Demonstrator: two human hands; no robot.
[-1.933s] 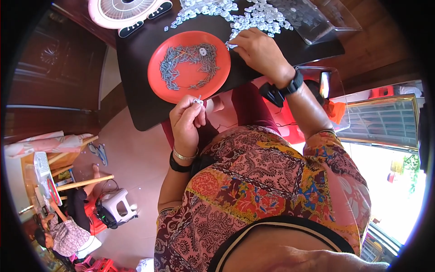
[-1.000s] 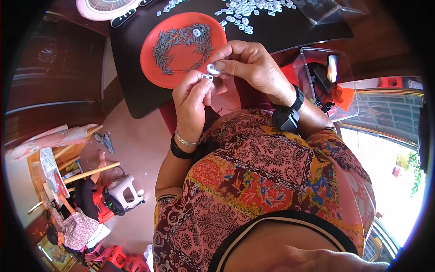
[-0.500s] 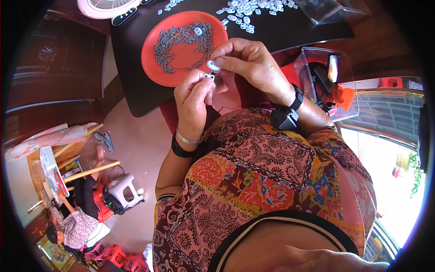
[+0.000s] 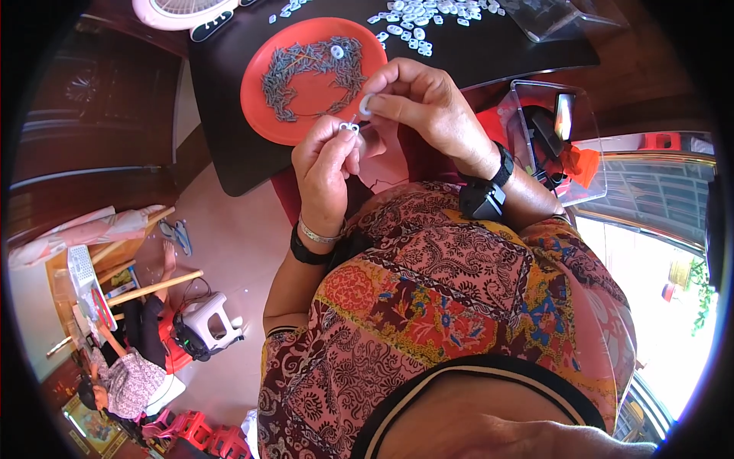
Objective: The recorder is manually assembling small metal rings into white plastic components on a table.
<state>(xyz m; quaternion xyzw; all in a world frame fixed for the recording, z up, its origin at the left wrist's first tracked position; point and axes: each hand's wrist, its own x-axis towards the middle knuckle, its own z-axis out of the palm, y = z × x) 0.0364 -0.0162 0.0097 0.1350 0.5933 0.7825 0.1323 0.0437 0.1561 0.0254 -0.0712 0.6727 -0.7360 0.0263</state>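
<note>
Thumb and forefinger of the left hand (image 4: 325, 161) pinch a small white looped piece (image 4: 349, 127), which shows at their tips with a thin pin (image 4: 354, 118) jutting up; the right hand (image 4: 428, 107) clamps a white rounded piece (image 4: 365, 105) between thumb and fingers, just beside it; a red plate (image 4: 313, 89) holding small grey pieces (image 4: 277, 84) lies beyond.

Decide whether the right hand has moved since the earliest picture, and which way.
Yes: against the red plate, the right hand has moved toward the person's body, away from the loose white pieces and close to the left hand.
</note>
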